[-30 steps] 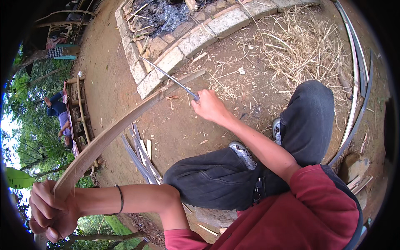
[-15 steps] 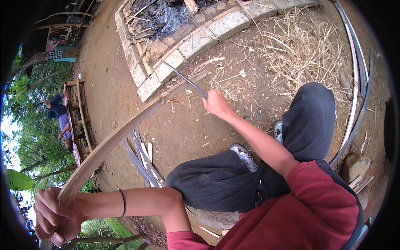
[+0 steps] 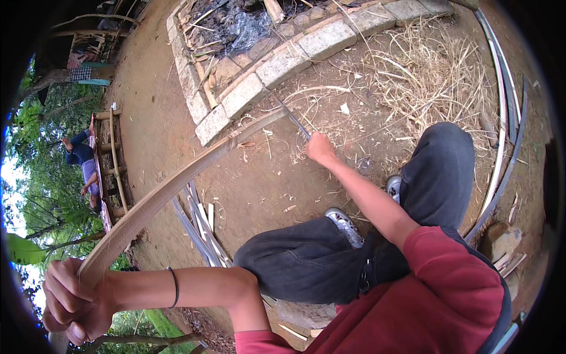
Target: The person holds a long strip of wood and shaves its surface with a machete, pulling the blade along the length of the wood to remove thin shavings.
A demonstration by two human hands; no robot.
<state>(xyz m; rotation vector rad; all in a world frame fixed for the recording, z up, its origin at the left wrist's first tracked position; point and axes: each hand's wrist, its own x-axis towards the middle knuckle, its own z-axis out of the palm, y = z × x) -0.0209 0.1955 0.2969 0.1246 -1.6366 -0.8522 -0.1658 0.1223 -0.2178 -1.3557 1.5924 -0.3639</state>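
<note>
My left hand (image 3: pixel 73 304), at the lower left, is closed around one end of a long, flat wooden strip (image 3: pixel 165 187). The strip rises toward the upper middle and looks curved in this view. My right hand (image 3: pixel 321 148) grips what looks like a knife (image 3: pixel 299 127) with a long, narrow, dark blade; my fist hides the handle. Its blade crosses the far end of the strip and seems to touch it. A thin pale shaving (image 3: pixel 315 89) shows just beyond the blade, but I cannot tell whether it is still attached.
Stone blocks (image 3: pixel 283 63) edge an ash-filled fire pit ahead. A heap of pale shavings (image 3: pixel 436 76) lies at the upper right, near my knee. Split strips (image 3: pixel 200 227) rest by my left knee, and long strips (image 3: pixel 504 118) along the right. A person (image 3: pixel 88 165) lies on a bench at left.
My right hand has moved to the right and slightly nearer, drawing the blade along to the strip's far end. My left hand has shifted only slightly.
</note>
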